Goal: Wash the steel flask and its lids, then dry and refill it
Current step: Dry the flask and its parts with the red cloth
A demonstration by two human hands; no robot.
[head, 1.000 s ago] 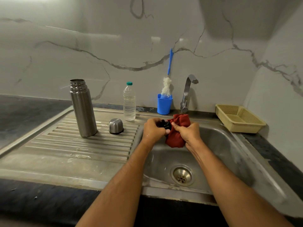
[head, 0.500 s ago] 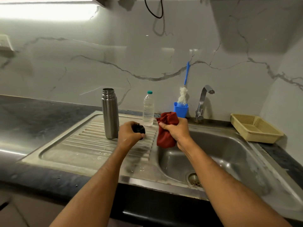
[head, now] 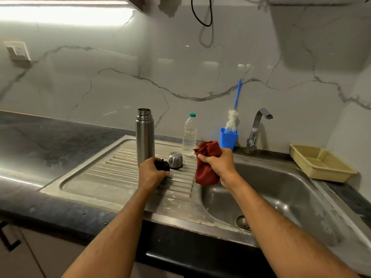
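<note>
The steel flask [head: 145,137] stands upright and uncapped on the ribbed drainboard [head: 112,173]. Its steel cup lid [head: 175,159] sits upside down just right of the flask's base. My left hand [head: 152,173] grips the small black inner lid [head: 162,165] low over the drainboard, between the flask and the cup lid. My right hand [head: 217,164] holds a bunched red cloth [head: 206,165] above the left rim of the sink basin [head: 281,189]. A clear water bottle [head: 189,135] with a green cap stands behind the cup lid.
A blue holder [head: 228,139] with a bottle brush [head: 232,119] sits beside the tap [head: 257,129]. A yellow plastic basket [head: 321,162] rests on the dark counter at the right. The drain [head: 244,221] lies at the basin's bottom.
My hands parted: the left carried the black lid from over the basin leftwards down to the drainboard, while the right kept the red cloth. The view tilted up.
</note>
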